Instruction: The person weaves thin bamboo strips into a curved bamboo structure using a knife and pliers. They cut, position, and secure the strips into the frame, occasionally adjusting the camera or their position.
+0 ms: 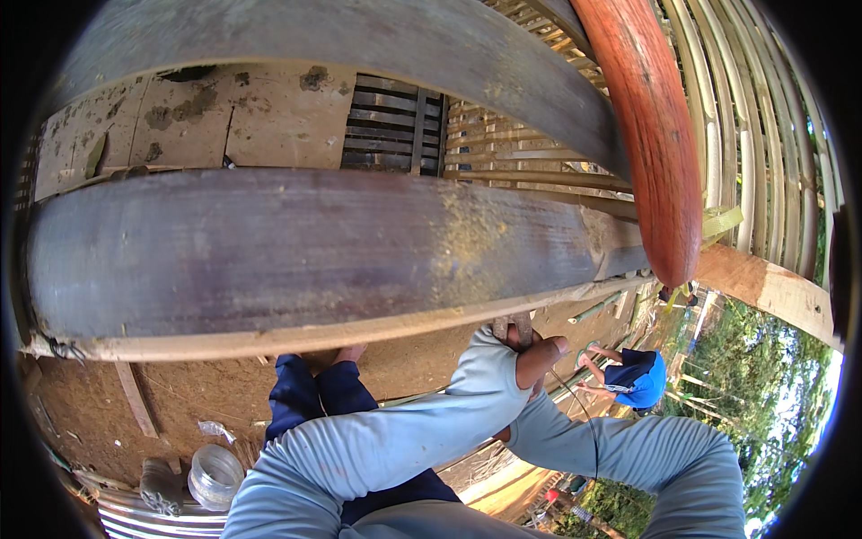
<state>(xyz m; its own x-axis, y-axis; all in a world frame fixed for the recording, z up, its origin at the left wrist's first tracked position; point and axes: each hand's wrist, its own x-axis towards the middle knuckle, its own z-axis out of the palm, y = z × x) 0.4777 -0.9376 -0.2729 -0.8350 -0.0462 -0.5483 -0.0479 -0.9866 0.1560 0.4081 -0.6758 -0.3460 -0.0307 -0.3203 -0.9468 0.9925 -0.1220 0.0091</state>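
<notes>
My left hand (537,359), its thumb on top and its fingers curled in, is closed just below the near edge of a broad grey-brown board (296,251). From under its thumb a thin dark wire (590,427) bends down toward my right forearm. A short grey-brown blocky piece (523,325) juts past the fingers against the board's edge; its kind cannot be made out. My right hand (503,436) is largely hidden behind my left sleeve, close under the left hand, so its fingers do not show clearly.
A reddish timber (655,144) crosses the board's right end, beside bamboo slats (718,117). Another grey board (341,36) curves across the top. Beyond my hands another person (639,382) in blue bends down. A clear plastic tub (215,476) stands on the dirt floor (206,400).
</notes>
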